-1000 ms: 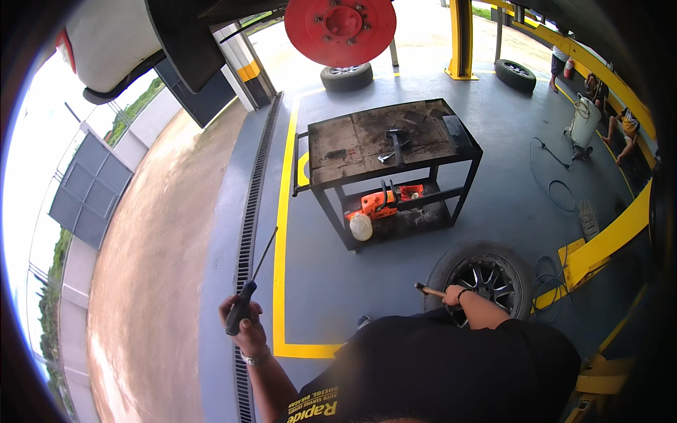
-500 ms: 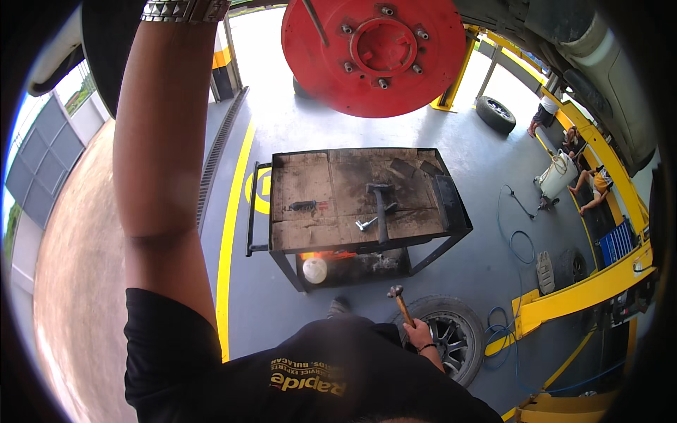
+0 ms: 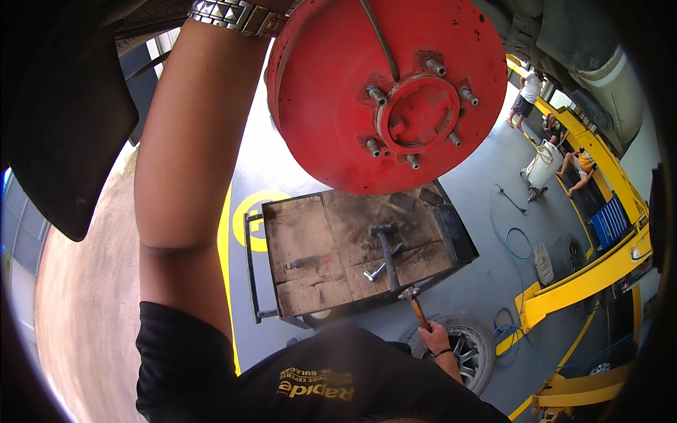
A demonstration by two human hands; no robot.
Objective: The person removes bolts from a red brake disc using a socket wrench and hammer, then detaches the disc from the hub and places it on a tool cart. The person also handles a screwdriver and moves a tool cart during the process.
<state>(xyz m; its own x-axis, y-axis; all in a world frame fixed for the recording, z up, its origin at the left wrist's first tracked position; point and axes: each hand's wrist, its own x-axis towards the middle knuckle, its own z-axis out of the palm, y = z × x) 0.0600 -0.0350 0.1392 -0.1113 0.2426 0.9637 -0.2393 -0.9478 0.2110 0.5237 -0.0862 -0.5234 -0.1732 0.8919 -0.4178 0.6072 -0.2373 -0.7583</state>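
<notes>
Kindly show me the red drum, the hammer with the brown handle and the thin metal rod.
Red drum (image 3: pixel 344 106): head view, on its flat face.
Hammer (image 3: pixel 419 311): head view, on its handle.
Metal rod (image 3: pixel 381 40): head view, middle of its visible length.

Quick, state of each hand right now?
Left hand: out of sight past the top edge; open or closed cannot be told.
Right hand: closed, holding a metal-headed hammer with a brown wooden handle.
</notes>
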